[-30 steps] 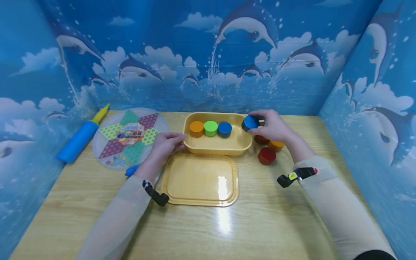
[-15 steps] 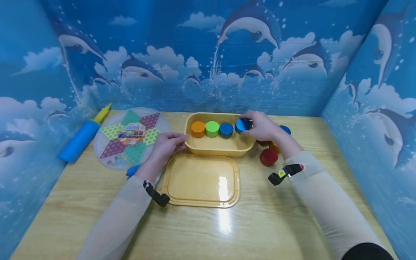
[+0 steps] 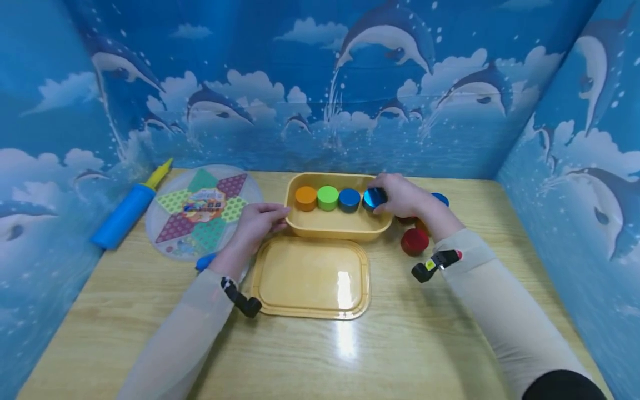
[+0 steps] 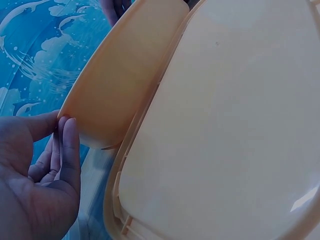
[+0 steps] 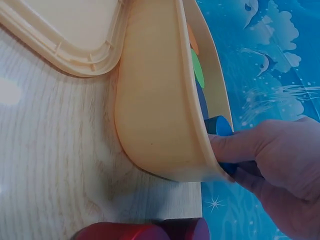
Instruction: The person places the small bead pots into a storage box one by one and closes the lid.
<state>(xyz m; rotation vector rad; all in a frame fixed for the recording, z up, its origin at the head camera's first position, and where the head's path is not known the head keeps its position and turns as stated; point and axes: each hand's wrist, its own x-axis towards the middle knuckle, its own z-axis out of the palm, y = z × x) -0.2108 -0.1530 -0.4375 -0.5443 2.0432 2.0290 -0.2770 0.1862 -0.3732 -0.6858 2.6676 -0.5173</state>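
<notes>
A yellow plastic box (image 3: 340,225) stands near the back of the table. Inside it an orange disc (image 3: 306,198), a green disc (image 3: 328,198) and a blue disc (image 3: 349,200) sit in a row. My right hand (image 3: 397,195) grips another blue disc (image 3: 374,200) at the row's right end, within the box; the right wrist view shows thumb and fingers around this blue disc (image 5: 219,126). The box's left end is pinched by my left hand (image 3: 257,225), thumb and fingertips on its rim in the left wrist view. In front lies the flat yellow lid (image 3: 310,278).
Right of the box, partly under my right forearm, are red discs (image 3: 414,242), an orange one and a blue one (image 3: 440,199). At left lie a round star-patterned game board (image 3: 202,211) and a blue pump with a yellow nozzle (image 3: 125,215). A dolphin-print curtain (image 3: 320,89) encloses the table.
My right hand has moved left and down, bringing the blue disc from over the box's right rim to beside the row. My left hand keeps its hold on the box.
</notes>
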